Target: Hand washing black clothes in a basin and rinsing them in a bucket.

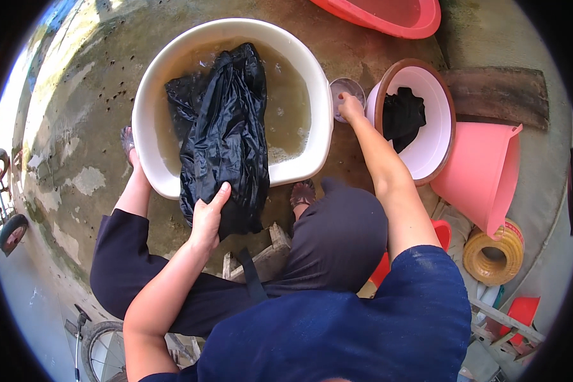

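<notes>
A wet, shiny black garment (229,127) lies across a large white basin (148,95) of murky water, draped over its near rim. My left hand (209,215) is closed on its near end, thumb on top and the other fingers hidden underneath. Off the basin's right side, my right hand (350,109) dips into a small pale bowl (356,88) with its fingers curled. Whatever those fingers hold, if anything, is too small to make out.
Right of the bowl, a brown-rimmed tub (436,143) contains black cloth (403,116). Beside it are a tipped pink bucket (474,172), a wooden board (500,95) and a coiled yellow hose (474,254). A red basin (420,25) stands at the far right. Bicycle wheels (105,350) show lower left.
</notes>
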The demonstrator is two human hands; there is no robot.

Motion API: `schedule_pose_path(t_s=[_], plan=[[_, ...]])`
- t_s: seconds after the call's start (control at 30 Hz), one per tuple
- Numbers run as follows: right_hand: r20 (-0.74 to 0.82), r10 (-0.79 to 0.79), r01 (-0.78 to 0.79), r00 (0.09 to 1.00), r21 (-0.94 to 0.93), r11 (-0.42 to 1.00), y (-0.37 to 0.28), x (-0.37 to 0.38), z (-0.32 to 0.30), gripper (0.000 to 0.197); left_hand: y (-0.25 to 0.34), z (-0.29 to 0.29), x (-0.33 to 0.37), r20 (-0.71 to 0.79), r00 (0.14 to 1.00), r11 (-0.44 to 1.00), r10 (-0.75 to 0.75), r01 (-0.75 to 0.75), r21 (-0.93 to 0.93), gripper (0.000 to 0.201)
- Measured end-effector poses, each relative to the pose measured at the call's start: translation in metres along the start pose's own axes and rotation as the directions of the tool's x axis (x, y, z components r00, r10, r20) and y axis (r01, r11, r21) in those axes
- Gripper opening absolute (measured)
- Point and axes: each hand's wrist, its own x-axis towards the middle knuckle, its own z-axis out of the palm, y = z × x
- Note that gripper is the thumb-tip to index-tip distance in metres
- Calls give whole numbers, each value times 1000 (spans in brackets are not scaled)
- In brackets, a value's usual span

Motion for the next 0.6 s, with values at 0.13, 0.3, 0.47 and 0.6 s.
schedule_pose_path(t_s=[0.13,0.3,0.47,0.6], plan=[[-113,48,-49,992,-11,999,-24,13,11,46,-9,-8,1,-81,994,996,-77,74,-40,43],[77,55,-58,995,34,998,-9,23,26,31,-6,-8,2,-19,990,945,-141,129,-302,55],[276,172,-314,945,631,709,12,22,18,13,-8,-2,6,-103,981,951,-163,129,-281,53],[197,95,-215,976,944,250,-34,-13,-37,8,-4,-7,1,-129,976,930,-173,119,-347,47]])
